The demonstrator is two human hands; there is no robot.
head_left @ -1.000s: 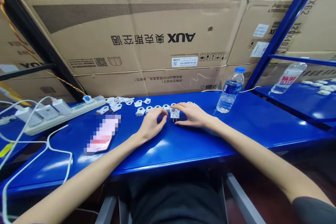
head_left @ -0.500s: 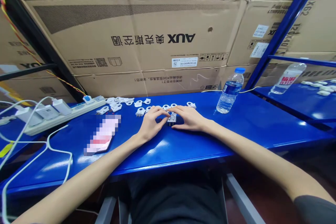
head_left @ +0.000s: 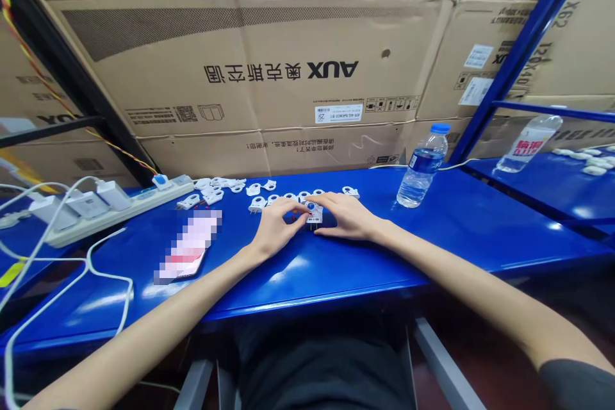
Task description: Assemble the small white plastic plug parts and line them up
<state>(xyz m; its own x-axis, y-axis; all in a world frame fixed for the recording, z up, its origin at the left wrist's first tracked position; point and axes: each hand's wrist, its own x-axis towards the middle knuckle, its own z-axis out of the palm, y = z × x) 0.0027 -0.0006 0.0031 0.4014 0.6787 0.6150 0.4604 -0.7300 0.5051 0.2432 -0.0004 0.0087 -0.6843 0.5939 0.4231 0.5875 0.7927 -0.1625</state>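
Both my hands meet over a small white plug part (head_left: 313,213) on the blue table (head_left: 336,256). My left hand (head_left: 277,227) curls its fingers round the part's left side, thumb and forefinger pinching it. My right hand (head_left: 346,216) grips the same part from the right with its fingertips. Behind my hands lies a row of several similar white plug parts (head_left: 262,201), and one more (head_left: 350,191) sits just beyond my right hand.
A phone (head_left: 188,248) lies left of my hands. A power strip (head_left: 115,208) with white chargers and cables runs along the left. A water bottle (head_left: 421,166) stands at right; another bottle (head_left: 527,141) lies on the neighbouring table. Cardboard boxes (head_left: 288,70) wall the back.
My hands have closed in on the white plug part and drawn it slightly left and nearer; my left fingers now reach up to pinch it with my right.
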